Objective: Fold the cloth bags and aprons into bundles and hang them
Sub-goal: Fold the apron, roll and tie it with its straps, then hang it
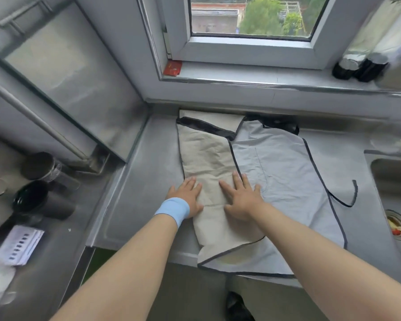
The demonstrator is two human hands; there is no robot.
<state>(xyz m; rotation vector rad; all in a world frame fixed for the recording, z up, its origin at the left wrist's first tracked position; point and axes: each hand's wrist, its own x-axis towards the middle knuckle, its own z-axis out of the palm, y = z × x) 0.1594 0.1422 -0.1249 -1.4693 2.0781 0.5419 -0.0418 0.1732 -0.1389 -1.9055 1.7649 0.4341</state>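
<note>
Head view: apron (276, 163) flat on counter (148, 181), just left of sink (389, 172); side farthest from sink folded over, beige underside up. Left hand (185, 195) presses fold, fingers together; right hand (243, 198) presses, fingers spread.

apron (280, 163): matt creased cloth, dark trim | counter (148, 163): brushed metal | sink (394, 172): metal
</note>
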